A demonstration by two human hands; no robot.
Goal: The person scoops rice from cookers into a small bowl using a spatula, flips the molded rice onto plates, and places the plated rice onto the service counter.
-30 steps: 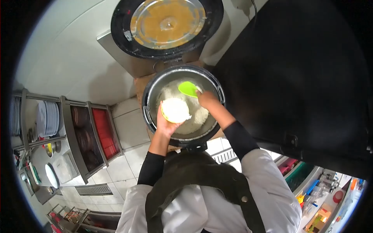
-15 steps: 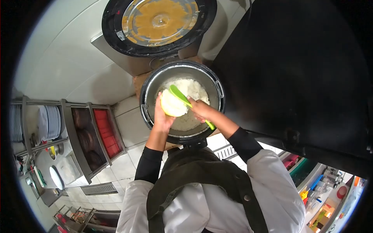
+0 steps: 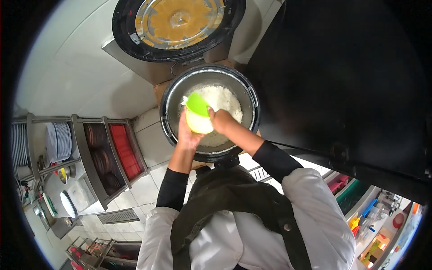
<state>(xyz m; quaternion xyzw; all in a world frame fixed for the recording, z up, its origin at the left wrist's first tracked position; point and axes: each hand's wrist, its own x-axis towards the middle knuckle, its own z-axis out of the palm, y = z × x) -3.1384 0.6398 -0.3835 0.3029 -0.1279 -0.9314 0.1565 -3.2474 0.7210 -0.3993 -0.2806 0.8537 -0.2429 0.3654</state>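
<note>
White cooked rice (image 3: 222,99) lies in the large metal pot of a rice cooker (image 3: 204,81), mostly on its far side. Above the pot, my left hand (image 3: 187,133) holds a yellow bowl (image 3: 196,127) from the left, its fingers wrapped round the side. Rice fills the bowl. In my right hand (image 3: 221,120) is a green rice paddle (image 3: 197,103), its broad blade laid flat over the far part of the bowl. The hand hides the paddle's handle. A little rice shows at the blade's left edge.
The cooker's round lid (image 3: 180,20) stands raised behind the pot, by a tiled wall. A large black panel (image 3: 333,90) rises close on the right. To the left is a metal shelf rack (image 3: 96,157) with stacked plates (image 3: 58,141) and a red crate (image 3: 125,150).
The paddle has turned from edge-on across the bowl to blade-flat over its far side. My right hand has moved left and closer to the bowl; my left hand stays on the bowl.
</note>
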